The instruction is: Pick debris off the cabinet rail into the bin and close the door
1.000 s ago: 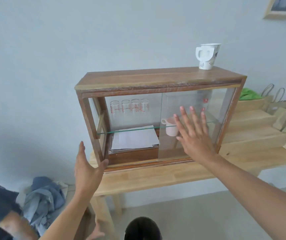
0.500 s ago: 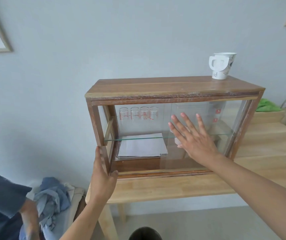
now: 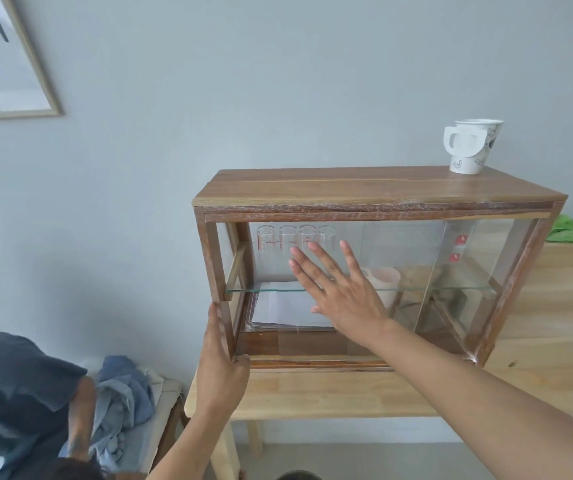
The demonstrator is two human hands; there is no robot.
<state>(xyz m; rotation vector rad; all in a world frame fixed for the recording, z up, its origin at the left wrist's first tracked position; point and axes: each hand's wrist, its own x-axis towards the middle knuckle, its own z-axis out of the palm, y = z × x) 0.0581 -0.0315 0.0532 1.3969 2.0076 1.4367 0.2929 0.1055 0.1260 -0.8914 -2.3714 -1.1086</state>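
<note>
The cabinet is a low, wide box of dark brown wood with a plank top, standing upright toward the left end of a pale wooden table. Its front is closed in by sliding glass panes. The door, a clear frameless pane, covers the left and middle of the opening, and its right edge overlaps a second pane near the right post. The rail is the grooved wooden strip along the bottom front edge, running left to right under the glass; whether any debris lies in it cannot be made out.
</note>
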